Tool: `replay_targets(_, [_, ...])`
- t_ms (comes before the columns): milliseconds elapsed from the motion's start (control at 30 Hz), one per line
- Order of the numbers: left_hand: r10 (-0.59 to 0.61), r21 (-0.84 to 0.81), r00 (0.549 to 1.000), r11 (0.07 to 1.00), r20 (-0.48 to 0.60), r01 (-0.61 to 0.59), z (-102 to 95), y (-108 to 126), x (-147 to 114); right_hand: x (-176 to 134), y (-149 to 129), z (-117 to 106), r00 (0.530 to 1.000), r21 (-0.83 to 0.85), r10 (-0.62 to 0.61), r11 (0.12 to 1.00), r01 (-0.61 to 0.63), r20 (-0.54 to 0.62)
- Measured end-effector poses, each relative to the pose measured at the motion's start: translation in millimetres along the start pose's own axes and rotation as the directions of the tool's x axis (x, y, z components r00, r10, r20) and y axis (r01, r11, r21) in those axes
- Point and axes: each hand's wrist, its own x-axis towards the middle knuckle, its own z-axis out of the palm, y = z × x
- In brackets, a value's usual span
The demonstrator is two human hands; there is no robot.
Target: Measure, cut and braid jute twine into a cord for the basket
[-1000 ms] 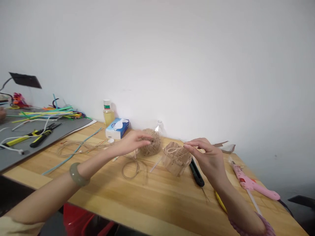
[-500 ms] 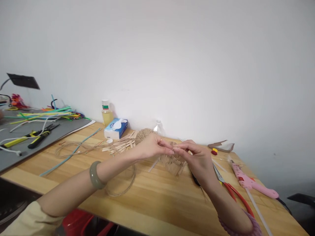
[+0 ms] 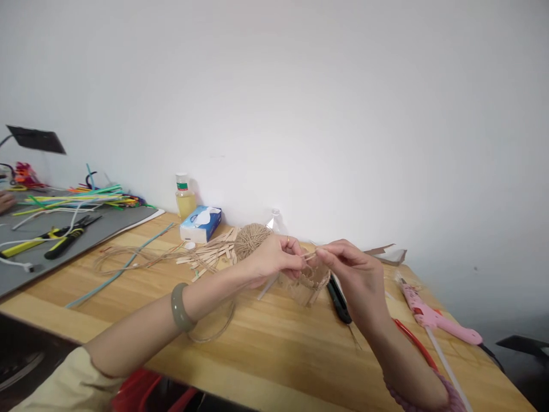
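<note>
Between my hands runs a short piece of jute twine, held just above a small woven twine basket. My left hand, with a ring and a green bangle, pinches the twine at its left end. The thumb and fingers of my right hand close on its other end. The basket stands on the table, partly hidden behind the fingers. A ball of twine lies just beyond my left hand, and a black-handled tool lies beside my right hand.
Wooden sticks, a tissue box and a bottle of yellow liquid are at the back left. A pink glue gun and red-handled scissors lie right. Pliers rest on a grey mat; another person's hand shows far left.
My hands have moved slightly apart, the right one shifting right, so the twine between them now shows. The view has shifted slightly; the scissors' blades are now behind my right hand.
</note>
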Motion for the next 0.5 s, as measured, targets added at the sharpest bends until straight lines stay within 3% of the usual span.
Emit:
replay_targets(167, [-0.009,-0.104,0.993,0.994,0.118,0.021,-18.7,-2,-3,13,-2,-22,0.967,0.141,0.086,0.989,-0.053,-0.239])
replay_targets(367, [-0.125,-0.027,0.982,0.991,0.138,0.130,-48.0,-1,0,26,-17,-49,0.906,0.398,0.212,0.916,-0.054,-0.365])
replay_targets(500, [-0.126,0.130,0.986,0.985,0.111,0.111,-68.6,0,1,36,-31,-84,0.804,0.517,0.390,0.847,-0.123,-0.448])
